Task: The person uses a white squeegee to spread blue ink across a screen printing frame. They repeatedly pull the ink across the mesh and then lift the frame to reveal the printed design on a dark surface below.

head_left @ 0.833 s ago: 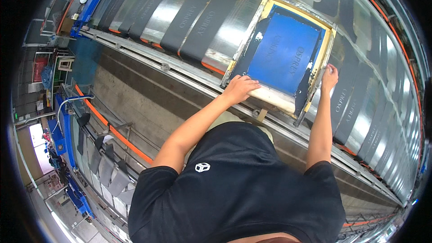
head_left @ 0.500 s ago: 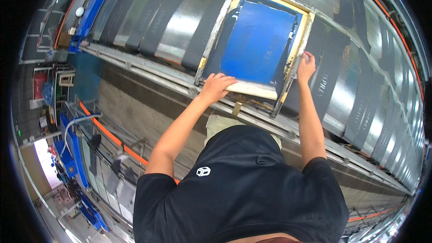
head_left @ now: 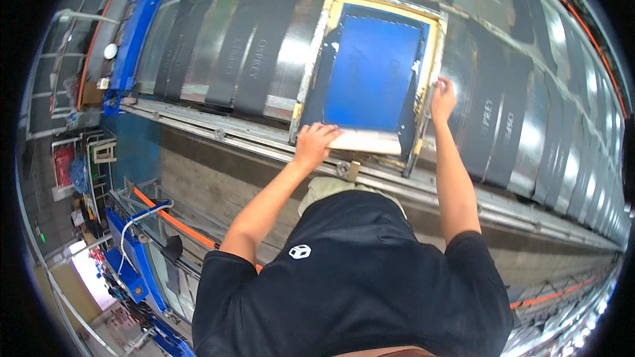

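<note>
A screen-printing frame (head_left: 305,69) with a pale inner border lies over the long table, its mesh area (head_left: 374,73) bright blue with dark edging. Along the near side of the mesh rests a squeegee (head_left: 370,141) with a whitish bar. My left hand (head_left: 316,145) is closed over the squeegee's left end, at the near left corner of the frame. At the frame's right side rail, my right hand (head_left: 443,100) has its fingers curled against the edge; its fingertips are partly hidden.
Dark fabric pieces (head_left: 254,59) with raised lettering lie in a row on the shiny table (head_left: 291,53), both sides of the frame. A metal rail (head_left: 211,133) runs along the near edge. Behind me to the left are an orange bar (head_left: 175,218) and blue machinery (head_left: 135,258).
The frame has slid left along the table, over a dark piece that showed beside it. Both hands have moved with it, and the view has turned slightly.
</note>
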